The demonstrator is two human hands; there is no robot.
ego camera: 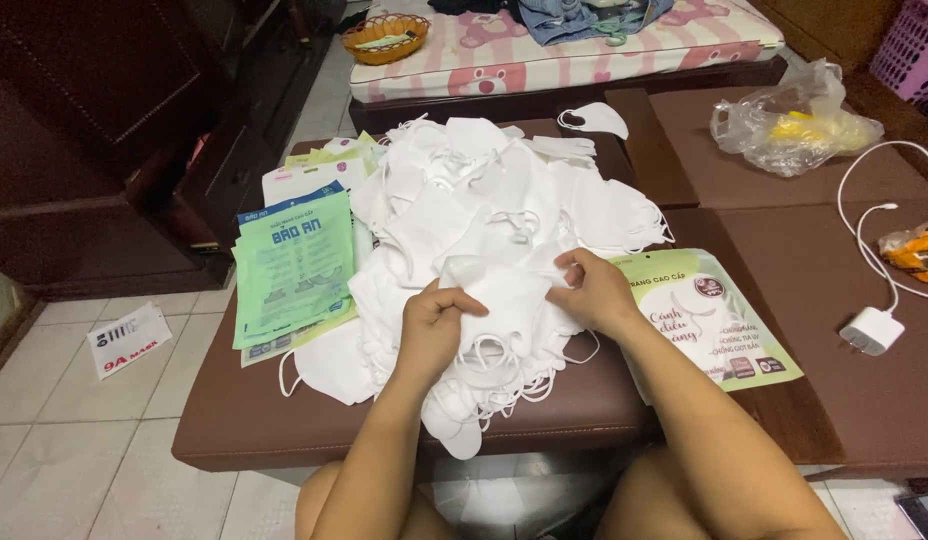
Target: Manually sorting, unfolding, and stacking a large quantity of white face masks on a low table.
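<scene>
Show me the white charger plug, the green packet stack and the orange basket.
White charger plug [871,331], head view, on its body.
Green packet stack [292,268], head view, top packet's face.
Orange basket [386,37], head view, front rim.

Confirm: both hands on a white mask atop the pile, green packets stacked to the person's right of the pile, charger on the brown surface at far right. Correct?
Not quite. The head view shows the stack of green packets on the person's left of the mask pile, not the right. The rest holds: left hand and right hand both grip a white mask atop the pile, and the white charger sits at far right.
</scene>
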